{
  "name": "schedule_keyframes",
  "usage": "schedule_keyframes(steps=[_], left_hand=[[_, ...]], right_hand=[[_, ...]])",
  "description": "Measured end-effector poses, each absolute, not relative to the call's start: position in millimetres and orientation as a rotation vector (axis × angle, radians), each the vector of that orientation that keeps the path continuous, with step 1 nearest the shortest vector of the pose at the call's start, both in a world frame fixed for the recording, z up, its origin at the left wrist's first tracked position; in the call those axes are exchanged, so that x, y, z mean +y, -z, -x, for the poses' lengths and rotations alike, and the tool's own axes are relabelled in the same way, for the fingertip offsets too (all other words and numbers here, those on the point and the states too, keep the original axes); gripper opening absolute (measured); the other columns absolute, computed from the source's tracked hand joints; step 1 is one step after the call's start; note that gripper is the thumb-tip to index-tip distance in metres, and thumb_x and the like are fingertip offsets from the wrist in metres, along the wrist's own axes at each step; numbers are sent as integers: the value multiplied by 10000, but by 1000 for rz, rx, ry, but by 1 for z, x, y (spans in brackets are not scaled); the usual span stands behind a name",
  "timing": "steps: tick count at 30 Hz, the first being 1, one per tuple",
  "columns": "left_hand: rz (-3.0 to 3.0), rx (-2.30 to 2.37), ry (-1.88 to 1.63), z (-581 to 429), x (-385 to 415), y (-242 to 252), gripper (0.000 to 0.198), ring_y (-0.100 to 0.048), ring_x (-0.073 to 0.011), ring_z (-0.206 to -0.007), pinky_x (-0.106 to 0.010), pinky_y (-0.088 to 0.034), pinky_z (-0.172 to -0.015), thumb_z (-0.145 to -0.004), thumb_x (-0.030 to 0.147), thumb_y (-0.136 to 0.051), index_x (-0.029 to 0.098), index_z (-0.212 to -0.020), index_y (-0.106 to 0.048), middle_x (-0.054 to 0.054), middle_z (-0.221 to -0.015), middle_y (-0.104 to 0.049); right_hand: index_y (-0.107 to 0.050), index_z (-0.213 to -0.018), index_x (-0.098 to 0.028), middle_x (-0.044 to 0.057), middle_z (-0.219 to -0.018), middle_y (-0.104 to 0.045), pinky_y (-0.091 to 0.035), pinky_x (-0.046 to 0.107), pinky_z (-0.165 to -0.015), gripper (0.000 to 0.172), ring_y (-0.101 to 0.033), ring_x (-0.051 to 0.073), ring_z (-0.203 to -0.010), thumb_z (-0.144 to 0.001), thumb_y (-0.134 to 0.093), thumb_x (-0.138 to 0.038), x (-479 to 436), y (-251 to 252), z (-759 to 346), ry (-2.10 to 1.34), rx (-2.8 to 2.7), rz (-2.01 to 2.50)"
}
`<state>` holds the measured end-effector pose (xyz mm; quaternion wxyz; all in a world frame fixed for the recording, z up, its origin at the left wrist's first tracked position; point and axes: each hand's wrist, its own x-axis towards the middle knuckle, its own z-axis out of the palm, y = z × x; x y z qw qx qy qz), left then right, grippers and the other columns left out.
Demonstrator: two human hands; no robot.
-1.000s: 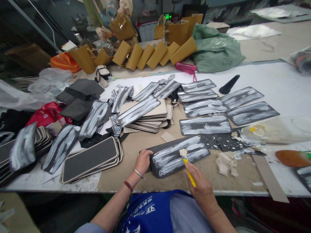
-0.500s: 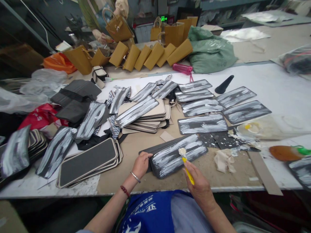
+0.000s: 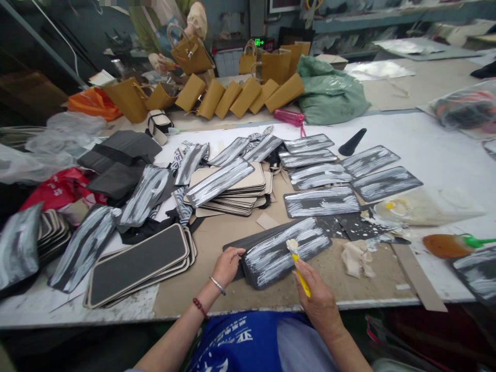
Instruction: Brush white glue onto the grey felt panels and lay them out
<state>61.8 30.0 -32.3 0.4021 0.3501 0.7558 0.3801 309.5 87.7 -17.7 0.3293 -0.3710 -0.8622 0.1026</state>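
My right hand [image 3: 320, 299] grips a yellow-handled brush [image 3: 301, 274], its tip coated in thick white paste. The brush tip rests over a black rounded panel [image 3: 267, 258] streaked with white, which lies on more black panels at the front of the table. My left hand [image 3: 228, 266] is closed at this panel's left end, fingertips pressed on its edge; the thumb is partly hidden. To the left lies a stack of black panels with beige borders [image 3: 135, 266]. Beyond my hands, a white-streaked panel [image 3: 219, 182] sits on a stack of beige boards [image 3: 240, 199].
Several white-streaked panels [image 3: 321, 201] spread across the table's middle and right. A paste-spattered black sheet [image 3: 341, 227], a crumpled beige cloth [image 3: 356, 258] and an amber bottle [image 3: 445, 245] lie right. Tan handbags [image 3: 244, 98] line the back, where another person's hand [image 3: 158, 63] shows.
The view has shifted slightly, so the far table sits lower in the picture. Both hands keep nearly the same place; the brush tip has barely moved on the panel.
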Motion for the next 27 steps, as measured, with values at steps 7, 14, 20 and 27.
schedule_keyframes(steps=[7,14,20,27], left_hand=[[-703,1878,-1011,-61,36,36,291,-623,-135,-700,-281,-513,-713,-680,42,-401,136,-767,-662,-55,-773,-673],[-518,1813,-1121,-61,36,30,197,-630,-153,-671,-266,-500,-640,-692,169,-497,119,-829,-630,-67,-726,-678],[-451,1771,-1171,-62,32,27,260,-620,-154,-654,-256,-480,-601,-683,340,-582,120,-815,-626,-72,-721,-673],[-466,1757,-1168,-66,32,27,296,-603,-150,-634,-259,-464,-588,-659,375,-590,128,-819,-622,-58,-701,-657]], right_hand=[[-522,-1208,-181,94,-1065,-633,-501,290,-858,336,-610,183,-967,-877,-462,-180,86,19,-307,-206,-2264,999],[-500,-1227,-178,101,-1070,-629,-498,302,-866,354,-606,186,-976,-877,-456,-158,84,17,-304,-179,-2285,994],[-504,-1223,-177,98,-1078,-625,-494,305,-872,354,-600,188,-989,-872,-465,-162,81,19,-303,-199,-2265,1016],[-502,-1228,-178,96,-1080,-625,-498,296,-866,363,-601,185,-987,-867,-470,-155,83,18,-304,-209,-2268,999]])
